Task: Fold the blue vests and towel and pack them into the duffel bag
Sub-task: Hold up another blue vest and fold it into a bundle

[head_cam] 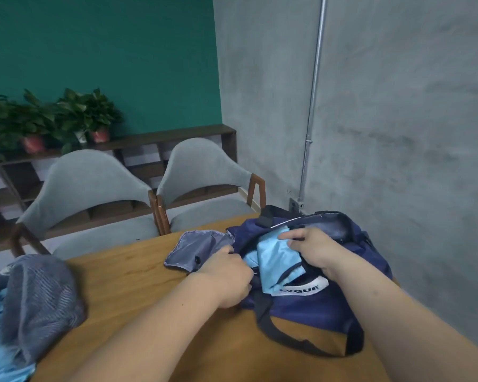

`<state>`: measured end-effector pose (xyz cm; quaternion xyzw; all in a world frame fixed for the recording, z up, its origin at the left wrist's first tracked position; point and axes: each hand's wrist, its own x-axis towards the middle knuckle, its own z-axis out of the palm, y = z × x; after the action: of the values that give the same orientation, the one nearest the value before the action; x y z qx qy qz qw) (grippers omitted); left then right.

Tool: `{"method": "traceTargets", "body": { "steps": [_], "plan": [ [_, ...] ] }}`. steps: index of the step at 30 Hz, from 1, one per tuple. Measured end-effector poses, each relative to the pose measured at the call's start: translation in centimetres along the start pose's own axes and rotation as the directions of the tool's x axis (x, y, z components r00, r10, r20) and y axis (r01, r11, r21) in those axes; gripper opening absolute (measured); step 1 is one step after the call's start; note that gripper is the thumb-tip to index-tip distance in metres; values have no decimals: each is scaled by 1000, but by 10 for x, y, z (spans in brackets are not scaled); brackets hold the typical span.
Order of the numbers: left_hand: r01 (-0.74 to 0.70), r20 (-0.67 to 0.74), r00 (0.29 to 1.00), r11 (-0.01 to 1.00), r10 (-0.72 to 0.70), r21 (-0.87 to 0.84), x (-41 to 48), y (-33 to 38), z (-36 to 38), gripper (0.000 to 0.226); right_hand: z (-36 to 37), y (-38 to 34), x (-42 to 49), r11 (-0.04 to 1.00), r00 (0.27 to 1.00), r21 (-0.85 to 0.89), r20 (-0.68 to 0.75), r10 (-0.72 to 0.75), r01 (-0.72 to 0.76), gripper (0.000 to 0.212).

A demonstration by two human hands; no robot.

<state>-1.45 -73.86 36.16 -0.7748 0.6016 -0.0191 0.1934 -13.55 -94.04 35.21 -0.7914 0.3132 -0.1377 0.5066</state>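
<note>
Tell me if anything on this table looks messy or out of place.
The grey towel lies crumpled at the table's left end, overlapping an unfolded blue vest. The duffel bag's grey lining flap is turned out onto the table. The right hand holds a folded vest.

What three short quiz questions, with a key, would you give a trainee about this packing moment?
1. True or false: the light blue vest is already partly inside the duffel bag.
2. Where does the grey towel lie? A: inside the bag. B: on the table, left of the bag. C: on top of the bag.
3. Which hand holds the vest?
Key: 1 true. 2 B. 3 the right hand; the left hand grips the bag's edge.
</note>
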Motion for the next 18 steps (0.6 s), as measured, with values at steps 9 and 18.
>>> {"method": "traceTargets", "body": {
  "steps": [9, 18],
  "plan": [
    [118, -201, 964, 955, -177, -274, 16, -13, -18, 31, 34, 2, 25, 951, 998, -309, -56, -33, 15, 30],
    [265, -193, 894, 824, -405, -502, 67, -47, -10, 70, 38, -3, 20, 834, 996, -544, 58, -74, 94, 34]
  ]
}}
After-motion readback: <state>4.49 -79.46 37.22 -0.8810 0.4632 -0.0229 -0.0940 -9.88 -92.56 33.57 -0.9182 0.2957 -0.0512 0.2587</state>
